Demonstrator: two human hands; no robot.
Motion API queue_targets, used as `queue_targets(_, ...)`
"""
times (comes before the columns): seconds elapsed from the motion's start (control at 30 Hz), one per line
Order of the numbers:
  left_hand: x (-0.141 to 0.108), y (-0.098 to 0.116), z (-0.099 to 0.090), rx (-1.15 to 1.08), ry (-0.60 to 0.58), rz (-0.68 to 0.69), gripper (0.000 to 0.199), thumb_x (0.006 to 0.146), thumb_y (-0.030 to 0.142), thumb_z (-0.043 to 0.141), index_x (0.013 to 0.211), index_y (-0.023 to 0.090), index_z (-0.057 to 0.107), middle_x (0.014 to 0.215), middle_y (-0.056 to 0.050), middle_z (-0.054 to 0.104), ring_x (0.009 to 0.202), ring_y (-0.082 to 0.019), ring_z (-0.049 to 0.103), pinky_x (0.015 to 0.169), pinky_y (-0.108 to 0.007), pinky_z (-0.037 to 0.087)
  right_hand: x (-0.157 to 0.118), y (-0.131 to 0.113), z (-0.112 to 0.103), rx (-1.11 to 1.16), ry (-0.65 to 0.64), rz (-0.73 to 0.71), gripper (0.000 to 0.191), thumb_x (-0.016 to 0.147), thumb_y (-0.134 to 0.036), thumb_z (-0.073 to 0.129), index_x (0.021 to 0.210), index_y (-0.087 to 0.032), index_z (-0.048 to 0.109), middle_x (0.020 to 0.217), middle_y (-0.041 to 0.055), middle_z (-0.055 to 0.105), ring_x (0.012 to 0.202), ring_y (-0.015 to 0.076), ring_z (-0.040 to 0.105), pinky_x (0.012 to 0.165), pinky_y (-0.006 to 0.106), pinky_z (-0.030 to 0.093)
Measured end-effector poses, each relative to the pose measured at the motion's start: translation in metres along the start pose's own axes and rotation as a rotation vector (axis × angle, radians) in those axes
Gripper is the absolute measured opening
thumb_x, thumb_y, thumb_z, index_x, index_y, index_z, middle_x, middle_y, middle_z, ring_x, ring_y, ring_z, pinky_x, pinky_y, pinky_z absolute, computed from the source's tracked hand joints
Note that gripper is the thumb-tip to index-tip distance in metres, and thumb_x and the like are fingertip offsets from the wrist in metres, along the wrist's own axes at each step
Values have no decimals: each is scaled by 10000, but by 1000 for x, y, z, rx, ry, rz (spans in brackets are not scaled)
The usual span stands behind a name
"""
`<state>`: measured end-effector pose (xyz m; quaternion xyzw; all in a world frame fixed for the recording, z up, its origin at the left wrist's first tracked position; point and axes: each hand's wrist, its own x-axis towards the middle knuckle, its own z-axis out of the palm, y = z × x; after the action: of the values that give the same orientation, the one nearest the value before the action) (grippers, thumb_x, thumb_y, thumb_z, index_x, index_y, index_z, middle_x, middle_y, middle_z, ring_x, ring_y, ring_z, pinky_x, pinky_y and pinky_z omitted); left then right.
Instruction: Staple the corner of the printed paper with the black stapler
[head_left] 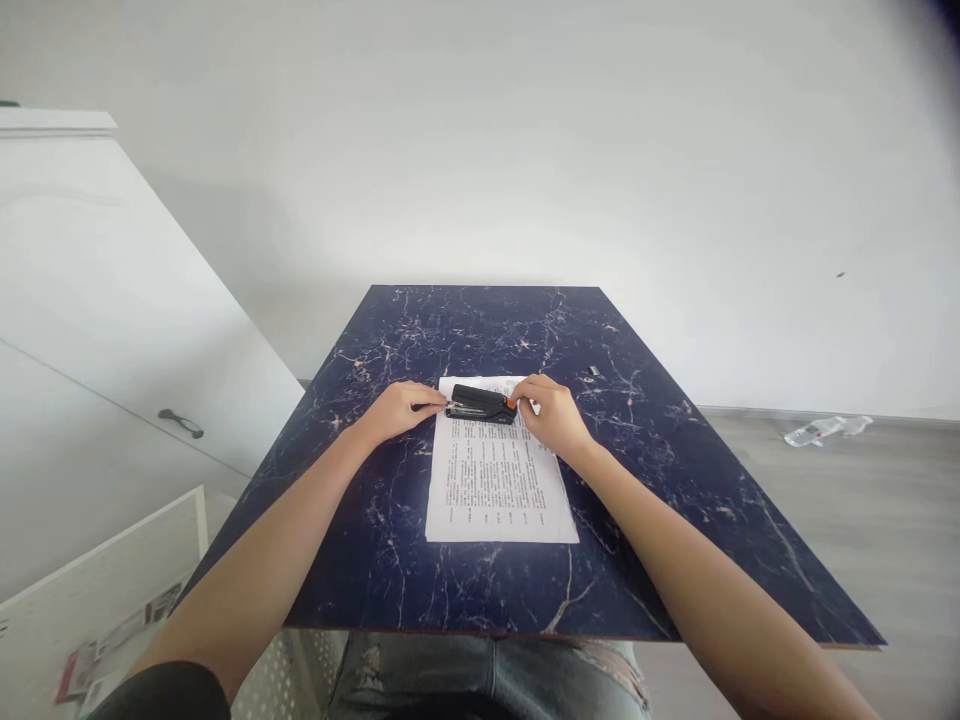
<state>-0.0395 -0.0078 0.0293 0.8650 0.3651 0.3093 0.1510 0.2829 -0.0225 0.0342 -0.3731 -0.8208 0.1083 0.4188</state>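
Note:
A black stapler (480, 402) with an orange part at its right end lies across the upper part of a stack of printed paper (499, 490). Its top arm is raised off the base, and silvery metal shows in the gap. My left hand (405, 408) has thumb and fingers pinched together at the stapler's left end; what is between the fingertips is too small to make out. On the other side, my right hand (553, 412) is closed around the stapler's orange-tipped right end.
The dark blue marble-patterned table (375, 590) carries the paper. A small dark and silvery piece (594, 371) lies beyond my right hand. White cabinet (97, 320) and white bin (105, 560) stand at the left. Crumpled clear plastic (825, 430) lies on the floor at right.

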Motion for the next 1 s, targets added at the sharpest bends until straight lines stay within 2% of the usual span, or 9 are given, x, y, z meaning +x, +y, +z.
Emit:
queue_targets(0.1,0,1,1,-26,47,-15,161,957,350,698,1035,300,829,1090,-28,819,1018,-234,780,1009,-436,603,0,0,1,9,-11,-15,275,906,-49,499,896,-236,700,917,63,716,869,239,625,768,389,520)
queue_targets(0.23,-1,5,2,-120,152,-139,155,919,373,747,980,259,833,1002,-36,828,930,-235,791,938,-399,625,0,1,2,4,-12,-27,277,907,-35,494,890,-232,689,911,56,712,870,232,616,771,382,512)
queue_targets(0.4,1,8,3,-113,190,-168,184,926,401,737,964,248,832,994,-40,827,924,-243,789,942,-413,622,0,2,2,-1,-16,-13,281,899,-29,499,893,-234,691,915,57,713,859,232,614,760,380,509)
queue_targets(0.5,2,6,3,-229,359,-265,238,909,430,756,987,214,817,994,-66,825,917,-246,791,916,-412,638,0,2,2,0,-16,-11,280,902,-33,497,890,-235,691,915,59,713,866,235,616,762,382,510)
queue_targets(0.57,3,4,1,-296,423,-308,281,884,457,778,989,198,808,987,-79,823,912,-250,791,898,-412,646,0,2,2,-1,-16,-11,284,900,-33,495,888,-236,693,919,60,715,869,237,618,765,384,512)
queue_targets(0.63,3,3,-1,-273,385,-291,280,861,467,798,967,209,813,977,-75,822,913,-250,787,907,-421,640,0,2,2,-2,-13,-10,285,897,-33,494,887,-237,693,920,60,717,865,237,619,766,386,514)
queue_targets(0.8,2,5,-2,-180,187,-212,198,852,429,815,947,256,827,987,-50,822,944,-245,777,975,-446,599,0,2,2,0,-15,-12,285,891,-31,499,879,-239,693,914,54,716,866,234,623,768,379,513)
queue_targets(1.0,2,2,-1,-235,111,-234,180,844,406,822,956,266,827,990,-47,822,951,-244,778,995,-451,586,0,2,2,4,-16,-12,280,894,-34,499,883,-237,692,916,59,716,857,234,616,770,388,515)
